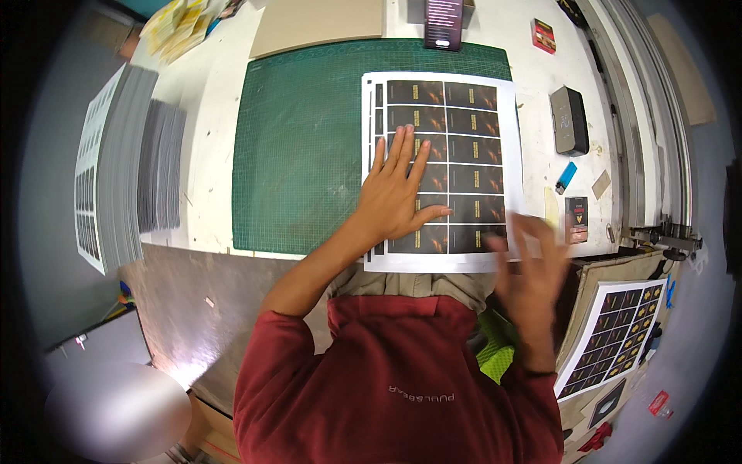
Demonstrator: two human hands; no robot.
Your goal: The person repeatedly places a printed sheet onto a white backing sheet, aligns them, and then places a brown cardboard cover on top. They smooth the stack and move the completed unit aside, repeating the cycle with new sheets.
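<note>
A white printed sheet (510, 155) lies on the right part of a green cutting mat (294, 155). It bears rows of dark rectangular panels with yellow and orange marks. My left hand (396, 189) rests flat on the sheet with its fingers spread, holding nothing. Beside the sheet's lower right corner, my right hand (537, 267) is smeared by motion. Its fingers are too blurred to make out whether they grip anything or touch the sheet. Whether more sheets lie beneath the top one is hard to tell.
Tall stacks of printed sheets (120, 170) stand at the left. On the right are a dark digital clock (570, 122), blue lighter (566, 177), small dark pack (576, 219) and metal rail (657, 116). Another printed sheet (614, 336) lies lower right. Cardboard (317, 25) is at the back.
</note>
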